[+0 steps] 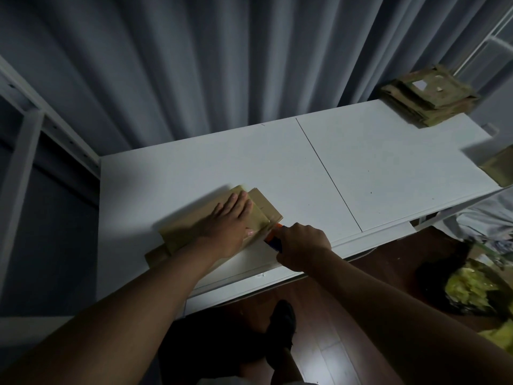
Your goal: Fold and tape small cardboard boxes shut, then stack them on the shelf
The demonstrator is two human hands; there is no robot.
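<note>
here the cardboard box (222, 220) lies under flat left hand (231, 226); right hand (304, 247) grips orange-blue tape dispenser (274, 240) at box's near-right edge.

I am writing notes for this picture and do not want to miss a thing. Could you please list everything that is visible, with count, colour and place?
cardboard box: one, brown, flat on the table near its front edge, under the left hand
tape dispenser: one, orange and blue, at the box's right end, mostly hidden in the right hand
stack of flat cardboard: one pile, brown, far right corner of the table
cardboard piece: one, brown, right edge of the table, partly out of view
table: one, white, centre
curtain: grey, behind the table
floor: dark wood, below
left hand: fingers straight, pressing on the box
right hand: gripping the tape dispenser
</note>
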